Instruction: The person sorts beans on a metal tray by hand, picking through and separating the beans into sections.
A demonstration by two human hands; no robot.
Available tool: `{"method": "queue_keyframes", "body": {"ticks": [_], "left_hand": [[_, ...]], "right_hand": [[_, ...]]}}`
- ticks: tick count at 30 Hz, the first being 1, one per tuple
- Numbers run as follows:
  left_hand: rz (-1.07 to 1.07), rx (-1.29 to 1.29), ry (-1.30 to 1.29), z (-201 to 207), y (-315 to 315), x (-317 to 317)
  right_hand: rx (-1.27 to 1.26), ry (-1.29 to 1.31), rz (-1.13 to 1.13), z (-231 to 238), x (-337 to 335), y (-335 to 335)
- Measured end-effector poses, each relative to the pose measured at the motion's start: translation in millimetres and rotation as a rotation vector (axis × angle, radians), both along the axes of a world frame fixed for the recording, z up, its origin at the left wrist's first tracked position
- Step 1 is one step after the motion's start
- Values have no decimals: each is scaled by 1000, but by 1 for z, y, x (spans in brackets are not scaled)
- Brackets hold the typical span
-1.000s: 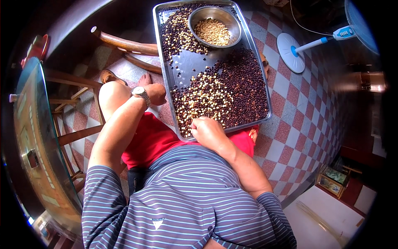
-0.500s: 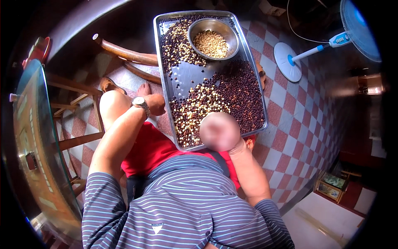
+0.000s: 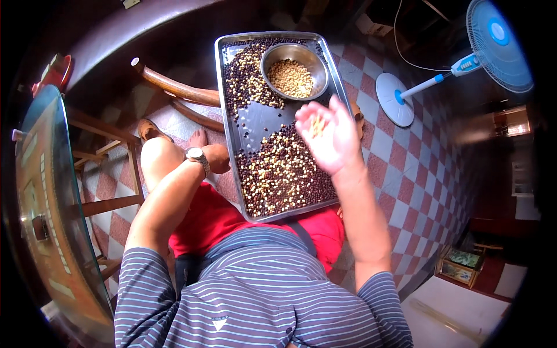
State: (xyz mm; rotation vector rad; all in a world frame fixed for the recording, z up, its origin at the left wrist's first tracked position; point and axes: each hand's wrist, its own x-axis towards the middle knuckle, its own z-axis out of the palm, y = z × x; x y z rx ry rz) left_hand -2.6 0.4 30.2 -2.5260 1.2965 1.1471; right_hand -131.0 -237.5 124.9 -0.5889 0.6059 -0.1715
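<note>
A metal tray (image 3: pixel 249 136) tilts across my lap, spread with dark reddish-brown beans (image 3: pixel 316 184) and pale cream ones (image 3: pixel 272 168) mixed among them. In its far part sits a steel bowl (image 3: pixel 321 87) with many pale beans (image 3: pixel 290 78) inside. My right hand (image 3: pixel 333 136) is above the tray's right side, just nearer to me than the bowl. Its palm is turned up and cupped, with several pale beans (image 3: pixel 317 126) lying in it. My left hand (image 3: pixel 217 158), with a watch (image 3: pixel 196 154) on its wrist, rests by the tray's left edge; its fingers are hidden.
A glass-topped wooden table (image 3: pixel 46 191) stands at my left. Curved wooden furniture parts (image 3: pixel 180 90) reach toward the tray's left side. A blue and white standing fan (image 3: pixel 400 98) is at the far right on the checkered floor (image 3: pixel 406 191).
My right hand was blurred over the near part of the tray; it has moved away from me toward the bowl and now shows pale beans in its palm. My left hand stays put.
</note>
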Motion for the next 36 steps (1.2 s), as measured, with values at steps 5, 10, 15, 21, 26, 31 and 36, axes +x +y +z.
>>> {"method": "queue_keyframes", "body": {"ticks": [5, 10, 15, 21, 26, 31, 36], "left_hand": [[51, -61, -11, 23, 4, -3], [53, -116, 21, 12, 6, 1], [101, -79, 37, 3, 6, 3], [176, 4, 89, -1, 6, 6], [209, 73, 132, -1, 0, 7], [255, 136, 153, -6, 0, 7], [218, 183, 37, -24, 0, 6]], "right_hand": [[-378, -55, 6, 67, 56, -23], [-457, -133, 30, 99, 59, -36], [-491, -158, -32, 102, 55, -19], [-766, -111, 133, 56, 27, 4], [-1095, 39, 441, -30, -26, 29], [-1348, 182, 419, -84, -79, 40], [-1468, 211, 472, -76, -104, 54]]}}
